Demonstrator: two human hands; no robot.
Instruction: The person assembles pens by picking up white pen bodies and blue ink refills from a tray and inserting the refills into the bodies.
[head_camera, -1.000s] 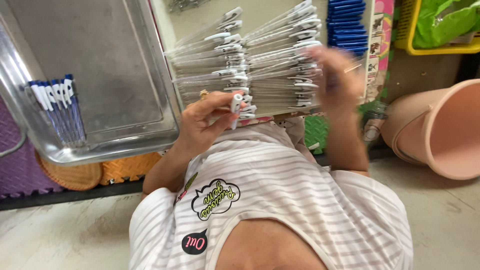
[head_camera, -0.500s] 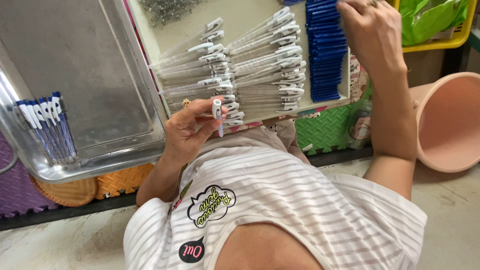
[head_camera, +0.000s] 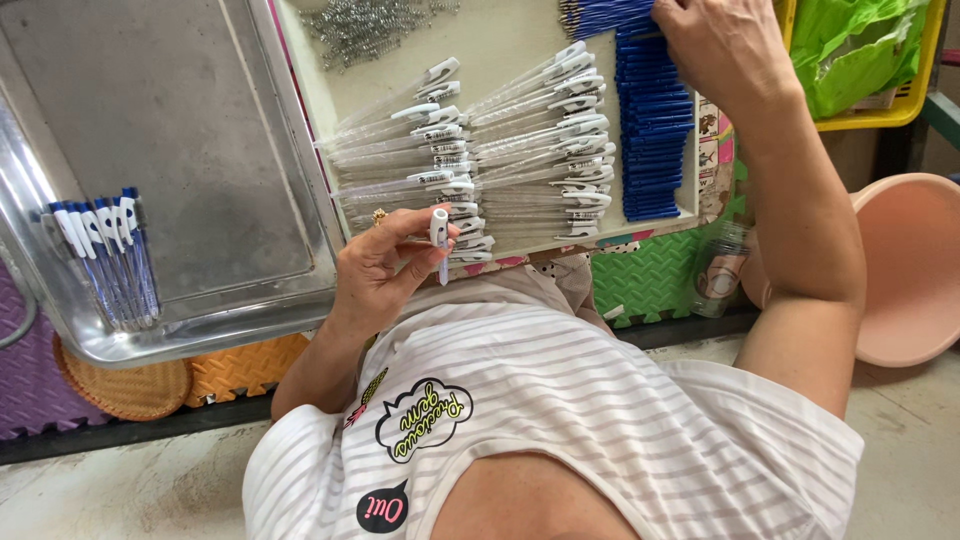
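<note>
A white pen cap (head_camera: 440, 228) is pinched upright in the left hand (head_camera: 385, 268), clear barrels (head_camera: 520, 150) fanned crosswise just beyond its fingertips, while farther off the blue refills (head_camera: 650, 130) are being grabbed by the right hand (head_camera: 720, 45), fingers curled over them.

White striped sleeveless top, patches

Right hand (head_camera: 722, 45) covers the top of the blue refill stack (head_camera: 652, 140), and its fingertips get cut off by the top edge, so can't tell if it's gripping anything. Springs pile (head_camera: 365, 25) is too small to make out individually, also clipped up top. Pink tub (head_camera: 908, 270) runs off the right edge.
</note>
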